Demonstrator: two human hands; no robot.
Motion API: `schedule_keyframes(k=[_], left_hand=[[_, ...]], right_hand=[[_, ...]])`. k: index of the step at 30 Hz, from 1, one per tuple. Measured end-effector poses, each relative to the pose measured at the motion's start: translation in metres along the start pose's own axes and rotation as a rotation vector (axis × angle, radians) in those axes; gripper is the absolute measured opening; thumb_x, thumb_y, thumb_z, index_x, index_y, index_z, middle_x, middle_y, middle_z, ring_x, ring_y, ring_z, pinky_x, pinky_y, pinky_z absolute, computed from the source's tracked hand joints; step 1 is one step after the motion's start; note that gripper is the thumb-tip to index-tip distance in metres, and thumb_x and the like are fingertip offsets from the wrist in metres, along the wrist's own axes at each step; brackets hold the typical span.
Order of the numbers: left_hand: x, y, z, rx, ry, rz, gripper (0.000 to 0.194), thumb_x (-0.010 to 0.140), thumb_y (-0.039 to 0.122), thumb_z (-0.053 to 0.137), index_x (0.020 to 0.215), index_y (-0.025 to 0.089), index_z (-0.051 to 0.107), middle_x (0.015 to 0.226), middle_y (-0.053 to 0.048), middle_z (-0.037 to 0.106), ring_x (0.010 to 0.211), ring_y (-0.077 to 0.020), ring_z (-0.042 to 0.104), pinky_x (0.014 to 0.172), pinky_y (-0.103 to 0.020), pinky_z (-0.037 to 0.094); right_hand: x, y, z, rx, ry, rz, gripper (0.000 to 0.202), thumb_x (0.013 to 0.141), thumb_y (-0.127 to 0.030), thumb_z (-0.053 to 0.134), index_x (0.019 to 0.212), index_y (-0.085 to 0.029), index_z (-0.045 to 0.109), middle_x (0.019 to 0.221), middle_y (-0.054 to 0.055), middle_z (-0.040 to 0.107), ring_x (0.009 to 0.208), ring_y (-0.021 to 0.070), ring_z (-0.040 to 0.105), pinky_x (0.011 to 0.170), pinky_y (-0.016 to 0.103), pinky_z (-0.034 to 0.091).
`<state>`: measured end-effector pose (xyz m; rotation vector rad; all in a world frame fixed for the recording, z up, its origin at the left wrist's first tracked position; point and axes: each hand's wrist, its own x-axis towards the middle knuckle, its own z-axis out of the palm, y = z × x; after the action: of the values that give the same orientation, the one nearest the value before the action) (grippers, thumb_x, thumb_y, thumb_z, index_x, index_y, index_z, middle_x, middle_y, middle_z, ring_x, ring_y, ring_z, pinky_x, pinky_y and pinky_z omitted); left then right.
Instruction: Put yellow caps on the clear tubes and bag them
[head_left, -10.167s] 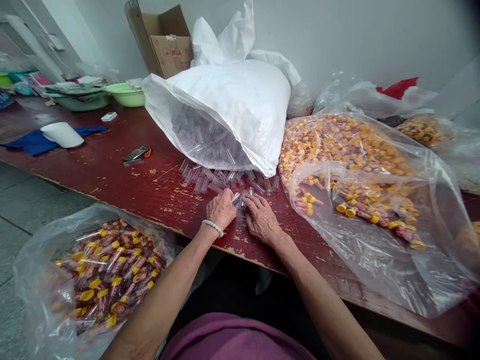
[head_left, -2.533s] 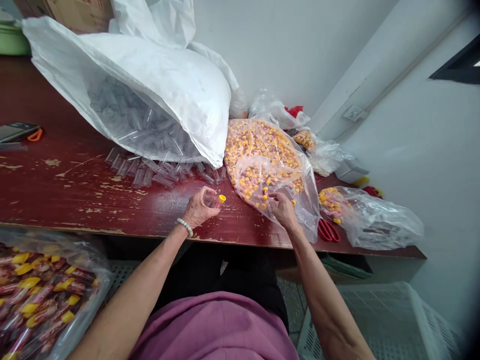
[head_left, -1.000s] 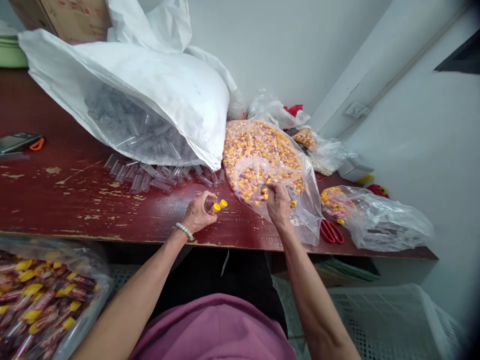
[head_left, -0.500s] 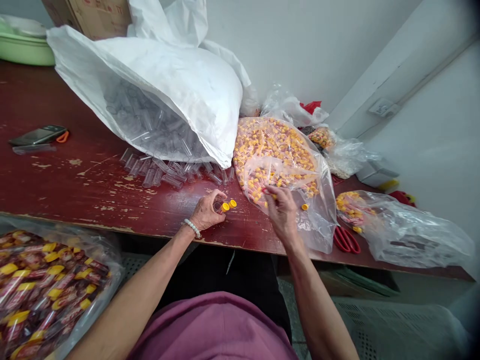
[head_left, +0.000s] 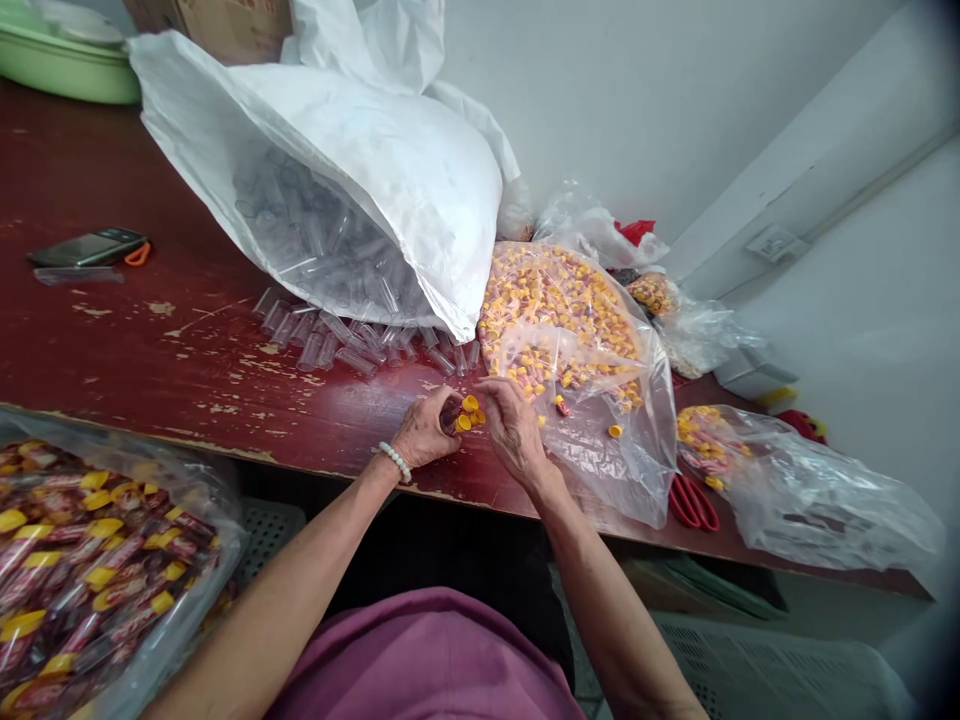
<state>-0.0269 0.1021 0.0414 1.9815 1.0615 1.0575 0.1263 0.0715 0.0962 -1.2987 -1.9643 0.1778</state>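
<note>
My left hand (head_left: 424, 430), with a pale bead bracelet at its wrist, is closed around several small tubes with yellow caps (head_left: 468, 412). Beside those caps my right hand (head_left: 514, 425) has its bent fingers drawn together; what is between the fingertips is hidden. A clear plastic bag (head_left: 652, 470) full of small yellow-and-pink capped pieces (head_left: 562, 300) lies just past the right hand. On its loose front lie a small red piece with a yellow top (head_left: 562, 406) and a yellow cap (head_left: 615, 431). Empty clear tubes (head_left: 322, 345) are heaped beyond my left hand.
A large white sack (head_left: 375, 150) spills the tubes. Red-handled scissors (head_left: 694, 503) and another bag (head_left: 832, 490) lie at right. At lower left is a bag of filled, yellow-capped tubes (head_left: 97, 580). A dark device (head_left: 90, 248) and a green basin (head_left: 67, 70) are at left.
My right hand has moved left from the bag of capped pieces to the tubes in my left hand. More yellow caps show there now. The view has shifted slightly.
</note>
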Motion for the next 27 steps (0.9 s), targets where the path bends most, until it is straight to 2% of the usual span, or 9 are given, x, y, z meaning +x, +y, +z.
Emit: schedule_keyframes(k=[2,6,10,14,17,19,21,24,27], left_hand=[[0.000,-0.001,0.000,-0.001,-0.005,-0.007,0.039,0.058,0.015,0.062,0.095,0.021,0.052,0.086,-0.001,0.066,0.075,-0.0179,0.063,0.065,-0.028,0.048],[0.000,0.000,0.000,0.046,0.003,-0.011,0.035,0.059,0.016,0.062,0.092,0.021,0.052,0.083,-0.001,0.066,0.074,-0.0188,0.062,0.065,-0.028,0.046],[0.001,0.002,-0.001,0.060,-0.023,-0.026,0.030,0.059,0.017,0.061,0.087,0.021,0.051,0.073,0.000,0.063,0.066,-0.0169,0.060,0.060,-0.027,0.045],[0.002,0.004,-0.001,0.072,-0.015,-0.025,0.032,0.059,0.015,0.060,0.090,0.020,0.051,0.078,-0.001,0.064,0.068,-0.0168,0.061,0.062,-0.026,0.045],[0.002,0.006,-0.001,0.077,-0.015,-0.020,0.032,0.061,0.015,0.059,0.091,0.019,0.051,0.081,-0.002,0.065,0.073,-0.0173,0.062,0.065,-0.027,0.046],[0.002,0.006,-0.001,0.074,-0.020,-0.019,0.032,0.061,0.014,0.059,0.092,0.019,0.051,0.081,-0.002,0.065,0.073,-0.0170,0.062,0.066,-0.027,0.046],[0.002,0.005,-0.001,0.079,-0.020,-0.021,0.033,0.060,0.013,0.059,0.092,0.019,0.051,0.081,-0.002,0.065,0.072,-0.0167,0.061,0.065,-0.027,0.046],[0.002,0.003,0.000,0.100,-0.011,-0.021,0.035,0.059,0.013,0.060,0.092,0.019,0.052,0.082,-0.002,0.065,0.072,-0.0171,0.061,0.066,-0.027,0.046],[0.001,0.001,0.001,0.106,-0.018,-0.025,0.036,0.059,0.014,0.061,0.093,0.019,0.052,0.082,-0.002,0.066,0.073,-0.0174,0.061,0.066,-0.027,0.045]], right_hand=[[-0.005,0.001,0.004,-0.056,0.019,0.010,0.034,0.080,-0.002,0.036,0.096,-0.019,0.061,0.103,0.008,0.057,0.099,0.0188,0.053,0.089,0.037,0.044],[-0.010,-0.001,0.006,-0.173,-0.107,-0.028,0.042,0.072,0.003,0.037,0.097,-0.021,0.062,0.112,0.008,0.055,0.106,0.0216,0.048,0.093,0.042,0.041],[-0.011,-0.005,-0.025,-0.169,-0.044,-0.046,0.042,0.075,-0.001,0.040,0.103,-0.022,0.062,0.124,0.007,0.051,0.112,0.0195,0.048,0.093,0.037,0.043],[-0.013,0.037,-0.071,-0.333,0.305,0.226,0.027,0.082,-0.011,0.041,0.093,-0.019,0.064,0.093,0.008,0.062,0.091,0.0191,0.056,0.083,0.035,0.046],[-0.016,0.092,-0.082,-0.433,0.129,0.444,0.025,0.078,-0.018,0.048,0.096,-0.017,0.066,0.099,0.010,0.064,0.090,0.0218,0.057,0.083,0.037,0.044],[-0.017,0.122,-0.076,-0.421,0.002,0.492,0.029,0.075,-0.019,0.053,0.101,-0.019,0.066,0.105,0.010,0.064,0.092,0.0234,0.057,0.085,0.038,0.042],[-0.018,0.141,-0.067,-0.396,-0.013,0.512,0.029,0.074,-0.019,0.054,0.100,-0.020,0.066,0.099,0.010,0.065,0.090,0.0238,0.057,0.083,0.038,0.042],[-0.018,0.147,-0.065,-0.364,0.060,0.566,0.022,0.076,-0.021,0.051,0.094,-0.016,0.063,0.085,0.009,0.065,0.080,0.0218,0.059,0.076,0.036,0.043],[-0.017,0.123,-0.072,-0.276,0.185,0.620,0.022,0.082,-0.029,0.048,0.096,-0.014,0.055,0.075,0.005,0.063,0.066,0.0162,0.057,0.063,0.029,0.045]])
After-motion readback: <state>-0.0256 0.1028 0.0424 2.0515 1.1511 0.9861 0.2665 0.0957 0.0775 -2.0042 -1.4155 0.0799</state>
